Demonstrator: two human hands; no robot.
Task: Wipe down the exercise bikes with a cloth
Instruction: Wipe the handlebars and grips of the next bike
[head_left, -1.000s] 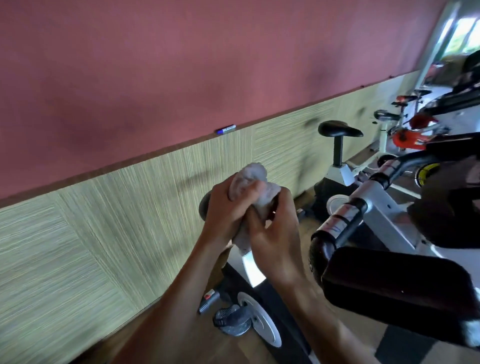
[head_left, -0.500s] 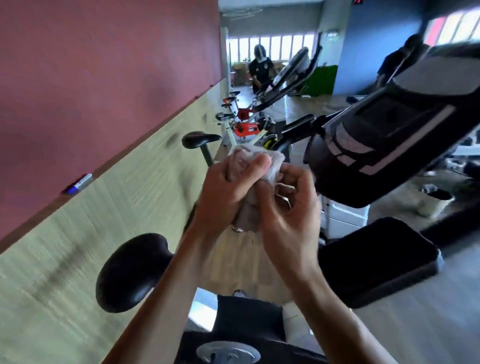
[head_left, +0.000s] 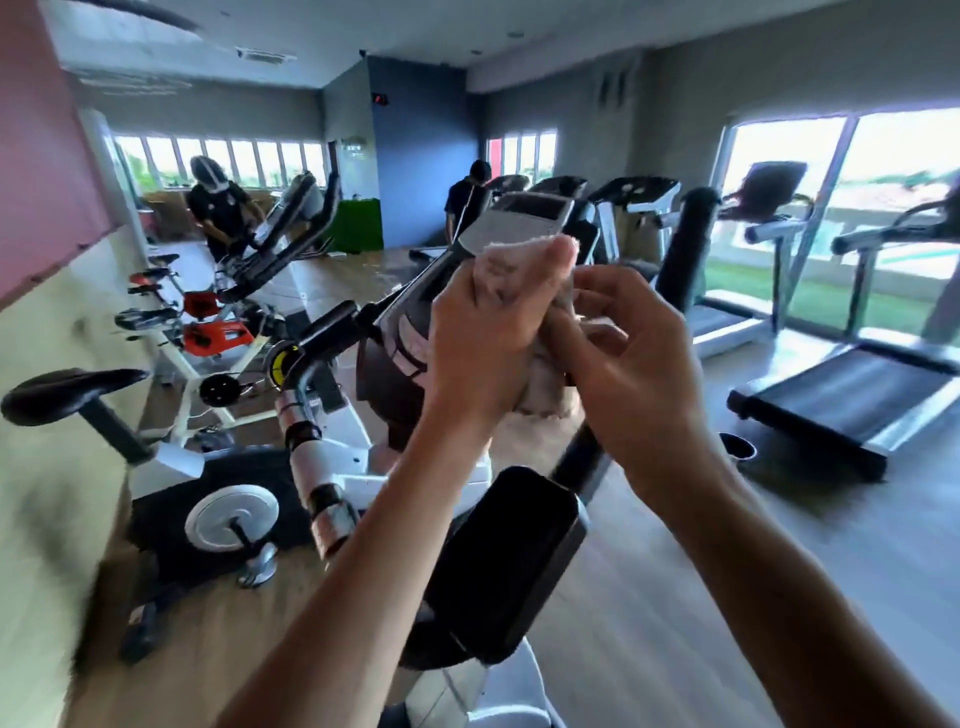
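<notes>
Both hands bunch a crumpled pale cloth (head_left: 524, 291) before the black-and-grey bike console (head_left: 498, 234). Left hand (head_left: 478, 353) fingers curl round it. Right hand (head_left: 634, 364) fingers pinch its side.

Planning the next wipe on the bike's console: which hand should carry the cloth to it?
Left. The left hand already grips the bunched cloth right beside the console; the right hand only pinches its lower folds, farther away.

Single head-worn view — looks forward and down, close above the hands (head_left: 550, 353).
</notes>
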